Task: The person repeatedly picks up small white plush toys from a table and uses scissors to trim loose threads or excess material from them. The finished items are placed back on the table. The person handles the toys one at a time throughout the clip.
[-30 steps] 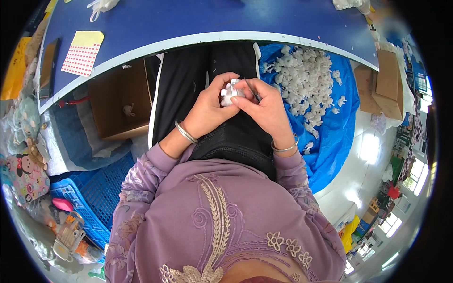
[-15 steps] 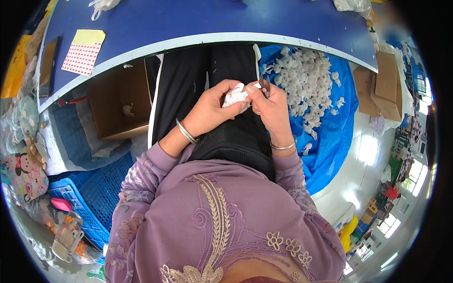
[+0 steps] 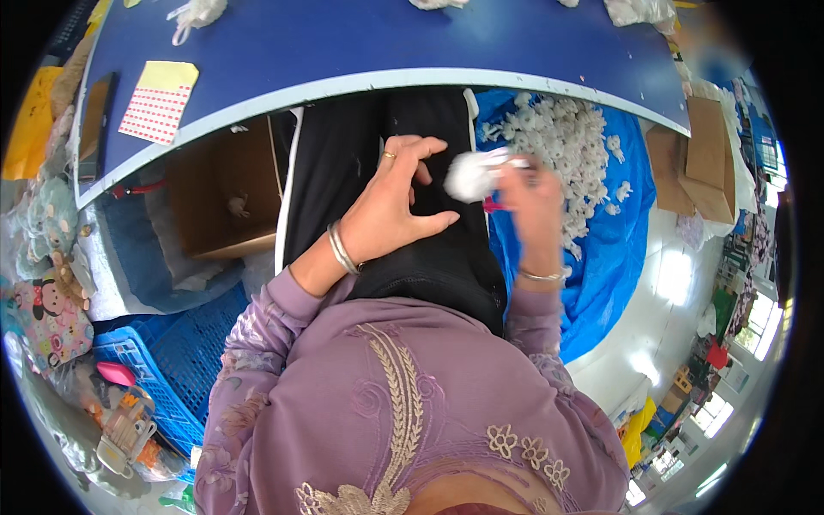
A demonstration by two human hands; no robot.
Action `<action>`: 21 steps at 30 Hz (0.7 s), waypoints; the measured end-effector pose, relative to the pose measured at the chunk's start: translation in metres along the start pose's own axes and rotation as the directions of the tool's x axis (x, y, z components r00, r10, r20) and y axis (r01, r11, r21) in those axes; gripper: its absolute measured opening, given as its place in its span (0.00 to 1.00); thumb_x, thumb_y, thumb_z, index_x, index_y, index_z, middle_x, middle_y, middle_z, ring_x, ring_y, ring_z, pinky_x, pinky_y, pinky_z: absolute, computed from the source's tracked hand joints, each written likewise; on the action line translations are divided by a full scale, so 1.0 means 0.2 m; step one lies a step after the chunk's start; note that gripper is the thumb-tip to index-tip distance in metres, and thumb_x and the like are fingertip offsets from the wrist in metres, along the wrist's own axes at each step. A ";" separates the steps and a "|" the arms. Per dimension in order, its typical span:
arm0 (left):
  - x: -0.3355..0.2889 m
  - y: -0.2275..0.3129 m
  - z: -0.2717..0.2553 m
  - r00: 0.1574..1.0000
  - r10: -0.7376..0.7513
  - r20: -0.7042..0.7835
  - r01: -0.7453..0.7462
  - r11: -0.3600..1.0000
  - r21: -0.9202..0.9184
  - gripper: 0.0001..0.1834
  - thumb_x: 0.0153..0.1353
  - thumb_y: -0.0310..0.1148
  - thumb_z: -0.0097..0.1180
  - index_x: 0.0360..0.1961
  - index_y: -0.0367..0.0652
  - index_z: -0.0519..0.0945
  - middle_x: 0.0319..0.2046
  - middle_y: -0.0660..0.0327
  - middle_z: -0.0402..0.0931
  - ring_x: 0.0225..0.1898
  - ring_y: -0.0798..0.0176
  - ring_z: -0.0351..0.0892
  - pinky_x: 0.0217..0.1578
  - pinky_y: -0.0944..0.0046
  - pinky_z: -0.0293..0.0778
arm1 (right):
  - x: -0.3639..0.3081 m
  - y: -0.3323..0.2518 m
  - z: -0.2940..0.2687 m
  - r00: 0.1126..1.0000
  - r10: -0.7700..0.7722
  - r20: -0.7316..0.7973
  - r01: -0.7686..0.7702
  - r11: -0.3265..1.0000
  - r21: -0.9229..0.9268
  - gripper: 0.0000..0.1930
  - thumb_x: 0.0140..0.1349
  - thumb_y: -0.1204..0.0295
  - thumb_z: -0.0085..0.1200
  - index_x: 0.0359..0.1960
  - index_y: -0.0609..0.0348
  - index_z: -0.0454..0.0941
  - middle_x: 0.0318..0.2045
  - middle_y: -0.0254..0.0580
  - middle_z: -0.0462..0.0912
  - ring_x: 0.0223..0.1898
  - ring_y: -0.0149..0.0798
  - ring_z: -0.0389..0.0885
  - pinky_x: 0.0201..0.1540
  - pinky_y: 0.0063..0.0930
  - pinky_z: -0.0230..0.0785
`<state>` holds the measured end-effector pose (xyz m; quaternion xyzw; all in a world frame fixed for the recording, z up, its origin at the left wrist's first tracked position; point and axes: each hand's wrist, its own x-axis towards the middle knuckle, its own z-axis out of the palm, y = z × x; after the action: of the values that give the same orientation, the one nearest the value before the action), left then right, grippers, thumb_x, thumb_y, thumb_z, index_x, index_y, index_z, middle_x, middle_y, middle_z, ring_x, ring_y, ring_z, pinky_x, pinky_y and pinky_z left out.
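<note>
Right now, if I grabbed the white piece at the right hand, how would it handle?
The white piece looks fluffy, so probably soft and squashable, though blur hides detail. Likely light: the right hand alone seems to hold it up. Probably won't roll far, if it's like the knobbly pieces in the white pile.

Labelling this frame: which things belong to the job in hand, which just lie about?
Likely in the job:
right hand, holding a white fluffy piece
open left hand
white pile on blue sheet

Likely lying about:
paper with red marks
blue crate
rightmost cardboard box
</note>
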<state>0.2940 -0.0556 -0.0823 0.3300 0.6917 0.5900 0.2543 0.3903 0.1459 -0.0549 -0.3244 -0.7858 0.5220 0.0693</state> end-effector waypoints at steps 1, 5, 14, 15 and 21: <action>0.00 0.02 -0.05 0.993 0.110 -0.046 -0.109 0.994 0.013 0.43 0.44 0.24 0.71 0.63 0.43 0.65 0.59 0.56 0.58 0.48 0.63 0.73 0.37 0.68 0.74 | 0.06 0.09 -0.13 0.980 -0.090 -0.179 0.052 0.978 -0.204 0.10 0.62 0.68 0.59 0.37 0.62 0.83 0.26 0.34 0.84 0.25 0.25 0.75 0.30 0.21 0.68; 0.12 0.23 -0.49 0.836 0.410 -0.364 -0.230 0.865 0.445 0.29 0.51 0.19 0.59 0.57 0.39 0.71 0.52 0.57 0.70 0.48 0.66 0.75 0.40 0.67 0.76 | 0.12 0.12 -0.49 0.827 -0.263 -0.496 0.162 0.958 -0.237 0.11 0.65 0.67 0.57 0.41 0.61 0.84 0.26 0.29 0.78 0.27 0.22 0.72 0.30 0.19 0.65; 0.63 -0.06 -1.33 0.856 0.390 -0.338 0.183 0.383 0.906 0.21 0.57 0.43 0.63 0.47 0.44 0.79 0.43 0.49 0.79 0.44 0.47 0.79 0.48 0.56 0.74 | 0.07 -0.09 -0.13 0.975 -0.213 -0.056 0.217 0.973 0.077 0.09 0.69 0.70 0.52 0.40 0.62 0.82 0.24 0.25 0.74 0.26 0.18 0.67 0.28 0.13 0.57; 0.65 -0.07 -1.30 0.891 0.290 -0.350 0.218 0.403 0.889 0.19 0.57 0.42 0.63 0.45 0.43 0.79 0.41 0.49 0.79 0.42 0.47 0.80 0.46 0.56 0.74 | 0.08 -0.09 -0.11 0.967 -0.251 -0.031 0.253 0.964 0.082 0.09 0.69 0.71 0.52 0.40 0.63 0.82 0.24 0.25 0.74 0.27 0.18 0.67 0.29 0.14 0.59; 0.63 0.27 -0.68 0.859 0.503 -0.097 -0.252 0.580 0.774 0.14 0.55 0.33 0.58 0.45 0.47 0.80 0.43 0.55 0.78 0.39 0.49 0.81 0.41 0.57 0.77 | 0.09 -0.10 -0.05 0.959 -0.282 0.001 0.281 0.954 0.104 0.08 0.67 0.74 0.53 0.40 0.66 0.81 0.25 0.27 0.75 0.27 0.19 0.68 0.30 0.16 0.61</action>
<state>0.1197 -0.0446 -0.0008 0.4493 0.8120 0.3429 -0.1455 0.3719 0.1597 -0.0372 -0.2010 -0.7967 0.5490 0.1533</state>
